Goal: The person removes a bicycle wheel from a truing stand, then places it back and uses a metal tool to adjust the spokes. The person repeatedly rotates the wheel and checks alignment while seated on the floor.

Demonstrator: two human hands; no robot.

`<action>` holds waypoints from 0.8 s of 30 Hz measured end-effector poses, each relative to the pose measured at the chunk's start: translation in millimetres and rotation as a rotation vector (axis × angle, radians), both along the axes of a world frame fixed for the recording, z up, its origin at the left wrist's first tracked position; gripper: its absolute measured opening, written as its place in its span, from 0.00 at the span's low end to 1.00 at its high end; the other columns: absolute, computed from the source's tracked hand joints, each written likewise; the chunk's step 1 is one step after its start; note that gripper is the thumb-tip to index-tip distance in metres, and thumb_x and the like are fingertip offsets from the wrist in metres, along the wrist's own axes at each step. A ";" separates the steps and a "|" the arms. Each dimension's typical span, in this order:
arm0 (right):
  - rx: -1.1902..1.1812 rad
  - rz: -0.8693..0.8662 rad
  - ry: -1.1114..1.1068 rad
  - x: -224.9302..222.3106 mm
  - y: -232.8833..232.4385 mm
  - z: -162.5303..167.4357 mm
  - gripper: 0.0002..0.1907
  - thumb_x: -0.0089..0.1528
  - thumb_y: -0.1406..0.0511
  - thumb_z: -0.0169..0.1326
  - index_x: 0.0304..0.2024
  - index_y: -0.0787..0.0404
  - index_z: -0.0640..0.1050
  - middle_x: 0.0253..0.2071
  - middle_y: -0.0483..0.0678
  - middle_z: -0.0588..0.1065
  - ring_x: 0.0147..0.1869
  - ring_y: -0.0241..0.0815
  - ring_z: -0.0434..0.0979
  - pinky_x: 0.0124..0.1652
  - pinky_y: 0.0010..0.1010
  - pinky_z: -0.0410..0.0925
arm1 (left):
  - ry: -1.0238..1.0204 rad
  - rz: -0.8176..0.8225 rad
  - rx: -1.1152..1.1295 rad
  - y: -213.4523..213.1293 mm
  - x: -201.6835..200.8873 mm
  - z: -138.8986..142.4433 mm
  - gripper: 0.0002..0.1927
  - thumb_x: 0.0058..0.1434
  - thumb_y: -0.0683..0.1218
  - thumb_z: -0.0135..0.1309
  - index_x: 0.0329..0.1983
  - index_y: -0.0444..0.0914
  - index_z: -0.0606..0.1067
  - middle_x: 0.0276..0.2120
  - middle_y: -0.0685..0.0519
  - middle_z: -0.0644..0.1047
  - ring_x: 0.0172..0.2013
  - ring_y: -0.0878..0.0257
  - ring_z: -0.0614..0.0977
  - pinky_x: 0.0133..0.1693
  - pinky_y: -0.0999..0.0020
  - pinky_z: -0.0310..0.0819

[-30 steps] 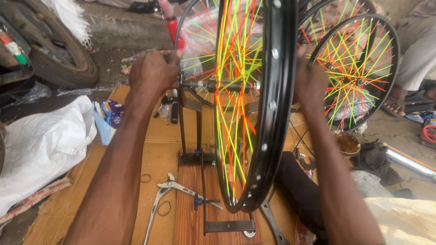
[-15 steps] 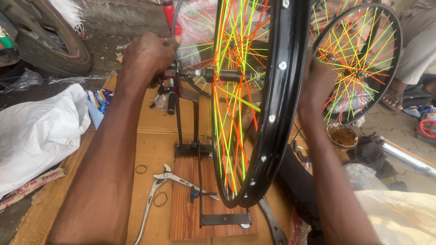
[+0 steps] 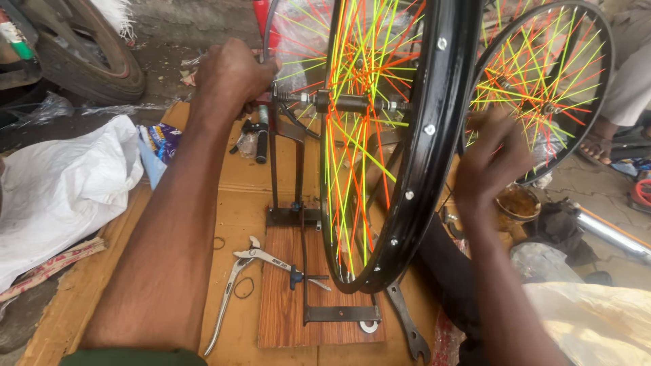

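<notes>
A black bicycle rim (image 3: pixel 434 135) with neon yellow and orange spokes stands upright in a metal truing stand (image 3: pixel 285 176) on a wooden base board (image 3: pixel 285 305). My left hand (image 3: pixel 227 74) is closed over the top of the stand's left upright, at the axle end. My right hand (image 3: pixel 491 163) is at the right side of the rim, blurred, fingers curled near the spokes; whether it holds anything cannot be told. The hub (image 3: pixel 352 103) sits between my two hands.
Pliers (image 3: pixel 237 285) and a flat wrench (image 3: pixel 407 325) lie by the base board on the cardboard (image 3: pixel 237 183). A second spoked wheel (image 3: pixel 542 88) stands at the right, a white sack (image 3: pixel 61 190) at the left, a tyre (image 3: pixel 81 61) top left.
The view has shifted down and closer. My right hand has dropped lower along the rim's right side. My left hand stays on the stand's top.
</notes>
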State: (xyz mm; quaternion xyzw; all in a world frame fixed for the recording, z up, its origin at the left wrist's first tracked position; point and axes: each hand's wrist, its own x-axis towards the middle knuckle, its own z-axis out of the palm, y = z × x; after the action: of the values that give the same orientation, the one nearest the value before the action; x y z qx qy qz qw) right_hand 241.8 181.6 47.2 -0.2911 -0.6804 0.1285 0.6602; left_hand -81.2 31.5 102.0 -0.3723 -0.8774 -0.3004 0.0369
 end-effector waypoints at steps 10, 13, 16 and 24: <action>0.050 0.348 -0.352 -18.8 11.9 -30.5 0.46 0.75 0.51 0.47 0.79 0.67 0.37 0.82 0.66 0.38 0.87 0.61 0.35 0.80 0.45 0.40 | -0.231 -0.023 -0.062 0.2 1.3 6.2 0.19 0.62 0.56 0.60 0.32 0.34 0.83 0.21 0.51 0.81 0.20 0.63 0.81 0.29 0.61 0.79; 0.160 0.044 -0.836 14.5 -9.1 -86.3 0.42 0.69 0.54 0.45 0.78 0.66 0.47 0.81 0.66 0.43 0.85 0.62 0.39 0.78 0.52 0.40 | -0.215 -0.055 -0.112 -1.4 1.1 6.5 0.22 0.64 0.57 0.59 0.31 0.32 0.82 0.22 0.49 0.80 0.20 0.62 0.80 0.29 0.61 0.79; -0.141 -0.007 -0.419 16.9 0.1 -83.7 0.36 0.72 0.49 0.39 0.77 0.60 0.55 0.78 0.56 0.57 0.85 0.50 0.53 0.82 0.43 0.49 | -0.178 -0.050 -0.106 -1.5 2.5 5.1 0.22 0.63 0.59 0.58 0.30 0.34 0.82 0.22 0.51 0.81 0.20 0.62 0.80 0.32 0.60 0.77; 0.200 0.155 -0.349 -40.3 46.8 29.6 0.39 0.81 0.50 0.43 0.79 0.61 0.39 0.82 0.60 0.33 0.87 0.57 0.29 0.84 0.48 0.39 | -0.094 -0.064 -0.060 -0.1 0.5 1.5 0.25 0.61 0.60 0.58 0.28 0.33 0.84 0.23 0.51 0.83 0.32 0.55 0.84 0.45 0.56 0.77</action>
State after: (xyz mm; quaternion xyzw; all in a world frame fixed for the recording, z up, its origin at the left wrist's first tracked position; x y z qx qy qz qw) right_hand 201.5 228.5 76.8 -0.1888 -0.8140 0.0585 0.5463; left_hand -80.7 31.4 103.5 -0.3866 -0.8744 -0.2922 -0.0250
